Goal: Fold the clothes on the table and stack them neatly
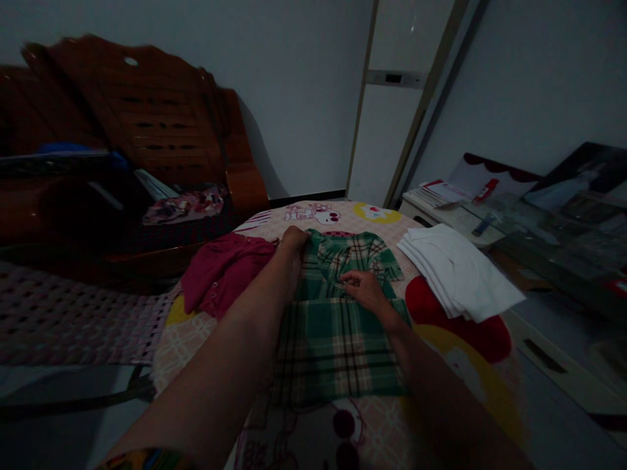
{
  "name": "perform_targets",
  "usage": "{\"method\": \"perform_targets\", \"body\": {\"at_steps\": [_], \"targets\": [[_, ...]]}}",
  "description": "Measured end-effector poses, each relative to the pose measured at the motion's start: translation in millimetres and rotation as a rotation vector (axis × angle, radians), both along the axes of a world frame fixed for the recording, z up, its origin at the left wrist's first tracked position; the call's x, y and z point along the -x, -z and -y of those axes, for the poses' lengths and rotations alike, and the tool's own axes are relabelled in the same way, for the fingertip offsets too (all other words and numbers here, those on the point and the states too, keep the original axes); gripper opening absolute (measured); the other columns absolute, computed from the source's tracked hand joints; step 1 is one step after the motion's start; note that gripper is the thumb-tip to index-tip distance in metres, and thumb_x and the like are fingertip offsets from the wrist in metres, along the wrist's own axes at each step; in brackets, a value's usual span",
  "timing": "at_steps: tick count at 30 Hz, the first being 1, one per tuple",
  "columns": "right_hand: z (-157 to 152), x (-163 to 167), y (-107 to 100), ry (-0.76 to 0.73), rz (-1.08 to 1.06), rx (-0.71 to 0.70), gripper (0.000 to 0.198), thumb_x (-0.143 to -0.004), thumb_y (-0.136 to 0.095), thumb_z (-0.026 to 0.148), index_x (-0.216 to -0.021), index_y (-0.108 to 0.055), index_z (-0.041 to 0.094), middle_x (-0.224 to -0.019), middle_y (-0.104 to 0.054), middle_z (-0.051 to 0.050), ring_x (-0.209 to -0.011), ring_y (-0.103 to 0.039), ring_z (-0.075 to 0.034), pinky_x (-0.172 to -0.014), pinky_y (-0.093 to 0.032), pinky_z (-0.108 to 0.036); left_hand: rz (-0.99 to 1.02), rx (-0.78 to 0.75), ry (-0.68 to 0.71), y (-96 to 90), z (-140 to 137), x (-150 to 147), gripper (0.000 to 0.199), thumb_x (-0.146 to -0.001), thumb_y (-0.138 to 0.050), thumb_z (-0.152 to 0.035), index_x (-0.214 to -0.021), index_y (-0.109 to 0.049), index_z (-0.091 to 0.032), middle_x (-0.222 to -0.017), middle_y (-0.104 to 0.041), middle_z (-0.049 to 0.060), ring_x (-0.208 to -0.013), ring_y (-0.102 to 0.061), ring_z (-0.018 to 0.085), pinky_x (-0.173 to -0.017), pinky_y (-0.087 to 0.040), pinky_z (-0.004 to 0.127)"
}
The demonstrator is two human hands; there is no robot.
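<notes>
Green plaid shirt: it lies on the table in front of me, in the middle; the shirt has its collar end away from me, and its near part makes a broad flat panel with a straight edge running across, just on my side of my right hand; a short sleeve spreads at the far right.
My left hand: this hand is at the far left corner of the shirt, palm down; its fingertips are hidden, so I cannot tell whether it grips the fabric.
My right hand: over the upper part of the shirt, fingers bent, thumb near them; I cannot tell whether cloth is pinched between.
Maroon buttoned garment: to the left, beside my left forearm; this garment is folded loosely, buttons towards me.
White folded cloth: to the right, well apart from my hands; the layered stack reaches past the table's edge.
Around the table: a carved wooden seat at the far left; a woven seat nearer; a tall white floor-standing unit by the wall.
</notes>
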State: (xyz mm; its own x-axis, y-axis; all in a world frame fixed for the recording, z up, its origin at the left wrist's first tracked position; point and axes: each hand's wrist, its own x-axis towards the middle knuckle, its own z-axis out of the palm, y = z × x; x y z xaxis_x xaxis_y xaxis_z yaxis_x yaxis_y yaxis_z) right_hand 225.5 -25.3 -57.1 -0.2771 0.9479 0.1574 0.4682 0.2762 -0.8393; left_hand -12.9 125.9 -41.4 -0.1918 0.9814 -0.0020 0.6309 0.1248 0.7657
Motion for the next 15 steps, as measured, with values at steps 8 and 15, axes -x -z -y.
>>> {"method": "perform_targets", "body": {"at_steps": [8,15], "targets": [[2.4,0.8,-0.9,-0.005,0.025,0.015,0.030,-0.074,-0.069,0.016,-0.104,-0.076,0.018,-0.068,-0.066,0.003,-0.062,-0.056,-0.013,-0.061,-0.041,-0.024,-0.351,-0.105,-0.142,-12.1,2.8,-5.8,0.027,-0.092,-0.053,-0.029,-0.109,-0.069,-0.016,-0.114,-0.072,0.015,-0.108,-0.065,0.028,-0.087,-0.049,0.033],[2.9,5.6,-0.5,0.016,0.207,-0.072,0.037,-0.077,-0.068,0.014,-0.112,-0.076,0.021,-0.073,-0.068,0.000,-0.065,-0.058,-0.015,-0.064,-0.040,-0.026,-0.401,-0.054,-0.084,-2.7,-2.9,1.4,0.021,-0.090,-0.053,-0.021,-0.102,-0.069,-0.012,-0.116,-0.069,0.022,-0.115,-0.062,0.034,-0.094,-0.047,0.041]]}}
